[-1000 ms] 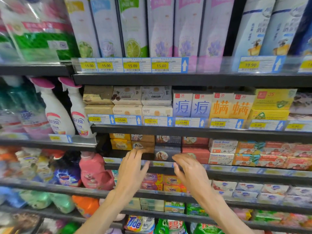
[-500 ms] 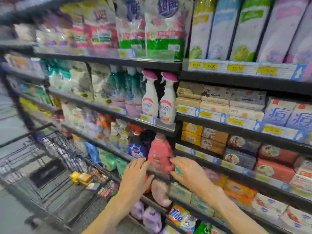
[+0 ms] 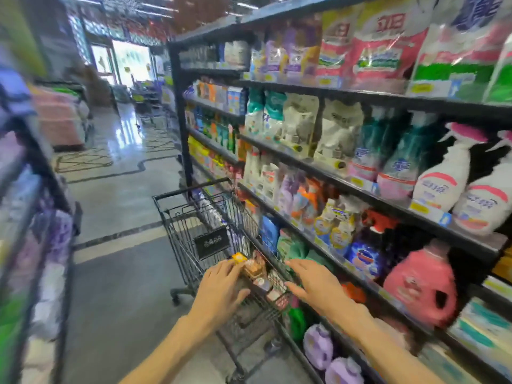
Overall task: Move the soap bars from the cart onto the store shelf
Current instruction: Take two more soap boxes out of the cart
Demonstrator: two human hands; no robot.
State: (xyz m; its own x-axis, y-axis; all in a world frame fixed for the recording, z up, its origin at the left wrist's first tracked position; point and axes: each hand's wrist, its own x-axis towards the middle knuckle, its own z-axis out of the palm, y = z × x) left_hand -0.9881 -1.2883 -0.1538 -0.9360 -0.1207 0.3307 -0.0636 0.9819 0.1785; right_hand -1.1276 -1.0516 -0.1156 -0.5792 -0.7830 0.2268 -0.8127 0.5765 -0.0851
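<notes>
Our left hand (image 3: 221, 289) and right hand (image 3: 318, 284) reach out with fingers spread, holding nothing, over the cart (image 3: 194, 225). The soap bars (image 3: 253, 268) lie in the cart between both hands. Half a second ago the hands hovered at the shelf (image 3: 360, 198), now beside the right hand.

Two bare forearms enter from the bottom edge of the head view, each uncovered from the frame's edge to the wrist, with no sleeve showing. The left hand (image 3: 220, 293) and the right hand (image 3: 318, 285) are ungloved, backs facing the camera. No ring, watch, bracelet or band shows on either wrist or on the fingers that are visible. The edges of both hands are softened by motion blur; the fingernails cannot be made out.
</notes>
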